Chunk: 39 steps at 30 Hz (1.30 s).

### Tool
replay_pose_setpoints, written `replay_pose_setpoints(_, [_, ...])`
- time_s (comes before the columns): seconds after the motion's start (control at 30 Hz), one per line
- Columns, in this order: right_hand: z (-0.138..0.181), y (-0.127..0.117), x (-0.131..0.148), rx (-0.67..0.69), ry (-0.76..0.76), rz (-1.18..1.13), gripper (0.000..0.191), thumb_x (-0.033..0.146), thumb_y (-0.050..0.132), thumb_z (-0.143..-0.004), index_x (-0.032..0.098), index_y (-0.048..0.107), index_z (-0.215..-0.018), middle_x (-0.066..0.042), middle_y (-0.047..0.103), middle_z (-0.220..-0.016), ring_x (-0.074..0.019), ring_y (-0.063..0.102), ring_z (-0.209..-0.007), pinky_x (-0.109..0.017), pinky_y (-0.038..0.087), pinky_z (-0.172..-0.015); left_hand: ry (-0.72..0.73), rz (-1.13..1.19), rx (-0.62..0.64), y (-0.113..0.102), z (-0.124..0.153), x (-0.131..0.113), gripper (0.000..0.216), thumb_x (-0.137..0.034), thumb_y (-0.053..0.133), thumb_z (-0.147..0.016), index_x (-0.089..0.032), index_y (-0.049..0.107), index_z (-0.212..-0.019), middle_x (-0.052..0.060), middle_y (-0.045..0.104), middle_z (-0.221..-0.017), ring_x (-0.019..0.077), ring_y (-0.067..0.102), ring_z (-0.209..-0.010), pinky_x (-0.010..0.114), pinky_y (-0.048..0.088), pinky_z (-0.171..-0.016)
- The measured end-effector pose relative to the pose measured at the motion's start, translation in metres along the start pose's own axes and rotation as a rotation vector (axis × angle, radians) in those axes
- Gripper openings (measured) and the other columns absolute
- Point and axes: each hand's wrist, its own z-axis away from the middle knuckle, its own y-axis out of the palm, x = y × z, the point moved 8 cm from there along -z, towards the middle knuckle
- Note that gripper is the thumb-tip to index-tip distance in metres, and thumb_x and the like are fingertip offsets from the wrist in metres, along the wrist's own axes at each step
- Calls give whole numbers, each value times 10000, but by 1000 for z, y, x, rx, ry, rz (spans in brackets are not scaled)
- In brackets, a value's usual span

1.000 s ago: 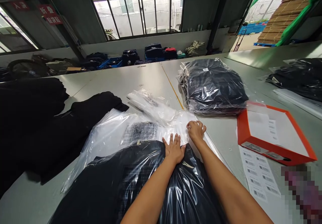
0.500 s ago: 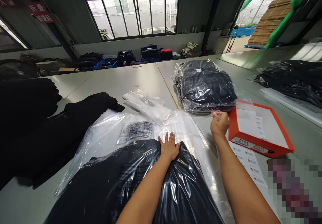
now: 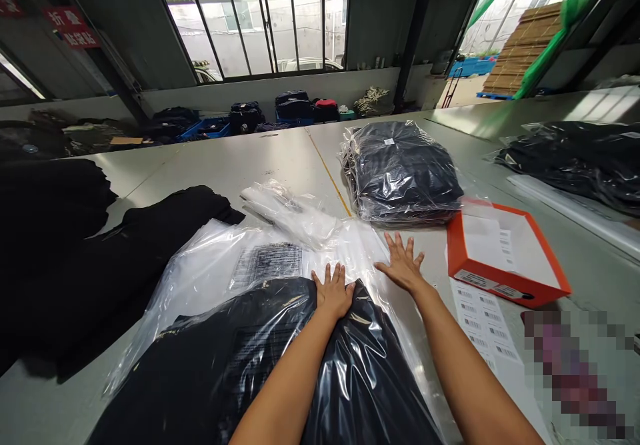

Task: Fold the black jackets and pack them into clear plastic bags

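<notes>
Directly in front of me lies a dark garment [image 3: 190, 358] inside a clear plastic bag, on top of clear plastic bags [image 3: 200, 258] with a printed text block. My left hand [image 3: 334, 292] rests flat on the bagged garment near its upper edge, fingers spread. My right hand [image 3: 403, 264] is open with fingers apart and holds nothing. It is over the right edge of the clear bags; whether it touches them I cannot tell. Beyond it stands a stack of bagged dark garments [image 3: 405, 172]. A crumpled clear plastic bag [image 3: 290, 208] lies above the printed block.
To the right are an orange box [image 3: 510, 288] with paper inside and a sheet of barcode labels [image 3: 483, 325]. Black fabric [image 3: 150, 252] is heaped on the left. More bagged dark garments [image 3: 575, 158] lie at the far right of the table [image 3: 250, 158].
My right hand has let go of the clear plastic by the garment stack, opened, and moved left and slightly down. My left hand stays on the bagged garment. The view has shifted slightly.
</notes>
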Motion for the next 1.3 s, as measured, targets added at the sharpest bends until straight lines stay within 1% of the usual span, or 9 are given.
replay_pose_setpoints(0.13, [13, 34, -3, 122, 90, 124, 730, 657, 264, -813, 359, 82, -1454, -13, -21, -1546, -351, -114, -1374, -669, 26, -1017, -1, 0, 3, 1, -1, 0, 634, -533, 87, -898, -248, 158, -1460, -31, 125, -1520, 271, -13, -1405, 670, -47, -1053])
replay_pose_setpoints(0.27, [26, 70, -19, 271, 205, 112, 678, 638, 112, -851, 346, 24, -1457, -3, 23, -1546, -330, -91, -1383, -663, 18, -1028, 0, -1, -11, 2, -2, 1, 620, -529, 111, -902, -261, 169, -1458, -29, 146, -1518, 282, 3, -1404, 670, -43, -1056])
replay_pose_setpoints(0.37, [31, 80, -26, 254, 223, 77, 695, 618, 98, -864, 288, -30, -1462, -9, 51, -1543, -319, -82, -1385, -650, 10, -1042, 2, 24, -31, 2, -1, 1, 600, -514, 146, -909, -264, 187, -1453, -21, 159, -1517, 275, 17, -1405, 671, -59, -1050])
replay_pose_setpoints(0.43, [33, 78, -28, 204, 229, 51, 706, 604, 96, -874, 240, -5, -1470, -22, 46, -1542, -319, -93, -1383, -644, 15, -1049, 7, 46, -60, -1, 0, 0, 584, -499, 174, -915, -261, 210, -1447, -7, 165, -1518, 272, 30, -1405, 680, -62, -1042])
replay_pose_setpoints(0.53, [33, 71, -27, 150, 193, 25, 638, 520, 71, -909, 219, 241, -1446, -5, 39, -1541, -312, -111, -1382, -641, 36, -1051, 36, 81, -151, -13, 3, -4, 540, -465, 217, -925, -264, 276, -1422, 8, 197, -1516, 268, 64, -1403, 681, -42, -1045])
replay_pose_setpoints(0.7, [29, 56, -21, 18, 53, 3, 503, 183, 217, -904, 245, 395, -1370, -35, 450, -1390, -202, 89, -1398, -577, 43, -1084, 124, 133, -254, -34, 2, -17, 434, -404, 350, -917, -296, 427, -1330, 26, 489, -1352, 243, 303, -1309, 591, 38, -1105])
replay_pose_setpoints(0.8, [27, 48, -16, -47, -2, 3, 533, 47, 287, -813, 253, 549, -1229, -13, 483, -1363, -192, 132, -1390, -554, 78, -1085, 156, 114, -239, -37, -3, -23, 402, -399, 449, -882, -304, 500, -1269, 31, 570, -1225, 231, 412, -1184, 521, 139, -1108])
replay_pose_setpoints(1.03, [25, 30, -9, -115, 18, 82, 243, 355, 486, -832, 259, 705, -877, -21, 509, -1319, -290, 275, -1278, -549, 126, -1037, 146, 76, -116, -25, -10, -28, 333, -405, 366, -909, -360, 619, -1120, 21, 544, -1193, 230, 404, -1127, 495, 198, -1061])
replay_pose_setpoints(1.3, [15, 39, -20, -65, 151, 105, 311, 313, 519, -817, 202, 626, -1087, -65, 666, -925, -226, 477, -1009, -358, 271, -905, 114, 4, -89, -29, -13, -23, 362, -426, 351, -897, -330, 660, -1060, 73, 539, -1076, 250, 427, -1068, 463, 257, -978])
